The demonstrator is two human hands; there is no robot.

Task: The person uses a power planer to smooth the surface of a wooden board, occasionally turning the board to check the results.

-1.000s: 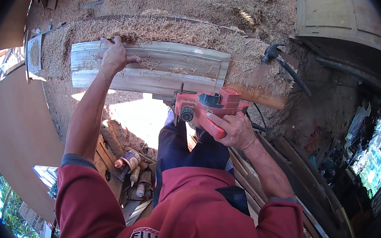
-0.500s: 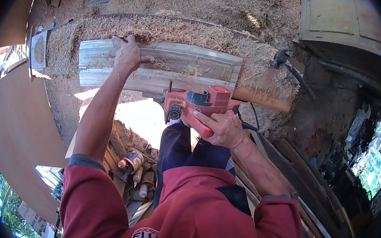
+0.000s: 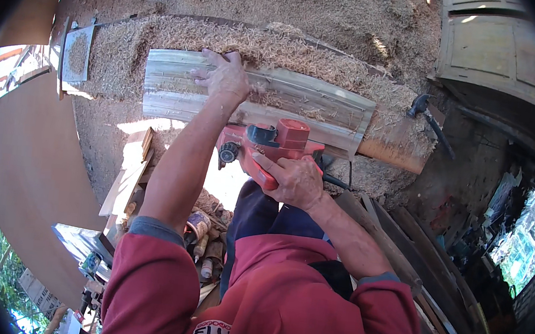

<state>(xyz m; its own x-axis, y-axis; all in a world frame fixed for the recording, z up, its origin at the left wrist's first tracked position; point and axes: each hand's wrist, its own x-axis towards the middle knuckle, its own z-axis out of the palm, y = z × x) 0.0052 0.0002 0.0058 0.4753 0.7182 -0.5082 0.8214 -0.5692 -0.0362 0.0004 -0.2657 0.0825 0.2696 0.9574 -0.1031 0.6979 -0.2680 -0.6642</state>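
Note:
A pale, grooved wooden board (image 3: 325,105) lies across a bench heaped with shavings. My left hand (image 3: 225,76) presses flat on the board's left part, fingers spread. My right hand (image 3: 292,181) grips the handle of a red electric planer (image 3: 270,143), which sits against the board's near edge, just right of my left forearm. A black cord runs off the planer's right side. My red sleeves fill the lower middle of the view.
Wood shavings (image 3: 269,12) cover the bench and the ground behind it. A hammer (image 3: 428,118) lies at the bench's right end. Wooden door panels (image 3: 498,47) lean at top right. A large brown sheet (image 3: 29,170) stands left. Cans and bottles (image 3: 199,238) sit below the bench.
The view has shifted, so board and bench sit further right in frame. My left hand stays pressed on the board; the planer in my right hand has slid left along the near edge.

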